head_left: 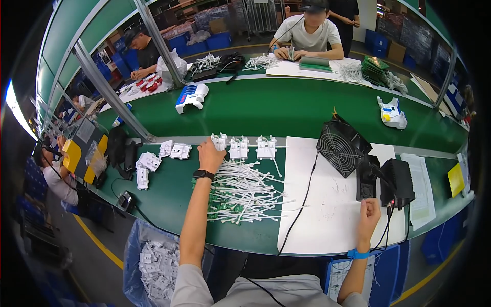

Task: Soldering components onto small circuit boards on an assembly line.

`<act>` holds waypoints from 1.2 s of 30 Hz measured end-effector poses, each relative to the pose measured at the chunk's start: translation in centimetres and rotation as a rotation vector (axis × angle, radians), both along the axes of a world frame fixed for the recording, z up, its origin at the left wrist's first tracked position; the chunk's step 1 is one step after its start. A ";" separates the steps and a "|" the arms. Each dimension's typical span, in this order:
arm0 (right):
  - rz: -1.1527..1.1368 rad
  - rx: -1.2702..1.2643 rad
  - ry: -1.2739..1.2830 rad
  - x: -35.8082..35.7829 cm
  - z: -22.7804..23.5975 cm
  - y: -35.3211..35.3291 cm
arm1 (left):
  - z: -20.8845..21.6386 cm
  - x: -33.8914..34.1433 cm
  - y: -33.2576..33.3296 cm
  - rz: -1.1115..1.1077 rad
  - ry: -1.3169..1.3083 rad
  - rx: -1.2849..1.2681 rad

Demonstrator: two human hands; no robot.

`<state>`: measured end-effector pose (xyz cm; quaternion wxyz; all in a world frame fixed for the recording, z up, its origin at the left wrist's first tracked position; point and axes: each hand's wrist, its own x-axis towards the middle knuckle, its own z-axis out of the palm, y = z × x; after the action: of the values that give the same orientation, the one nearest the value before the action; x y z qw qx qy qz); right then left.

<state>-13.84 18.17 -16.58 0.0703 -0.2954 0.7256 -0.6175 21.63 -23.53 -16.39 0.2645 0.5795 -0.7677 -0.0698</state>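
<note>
Green bench (163, 207) all around the left hand (209, 156), with a green belt (286, 108) beyond it and a co-worker (309, 41) past that. White sheet (319, 220) well to its right. Cables (245, 192) sit just right and bodyward, mostly running sideways. Nearest white part (220, 139) is right at the left fingertips (can't tell if they're clamped on it). Right hand (369, 214) is much farther off, loosely curled, contents unclear.

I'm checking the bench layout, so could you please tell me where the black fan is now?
In the head view, the fan stands right of centre, on the far part of the white sheet, beyond and left of the right hand.
</note>
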 end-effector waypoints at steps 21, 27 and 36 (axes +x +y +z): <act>0.078 -0.005 0.095 1.1 0.6 0.5 | 3.0 10.5 -2.8 0.118 -0.249 -0.081; 0.687 0.085 0.290 10.1 5.6 -2.4 | 1.6 15.1 -4.9 -0.046 -0.290 0.107; 1.101 0.047 0.724 20.0 4.8 -11.4 | 3.3 15.1 -2.8 -0.138 -0.015 -0.223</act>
<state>6.12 6.75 -11.75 0.1337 -0.8109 0.4595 -0.3368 36.70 -26.29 -13.05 0.3159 0.4929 -0.8107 0.0023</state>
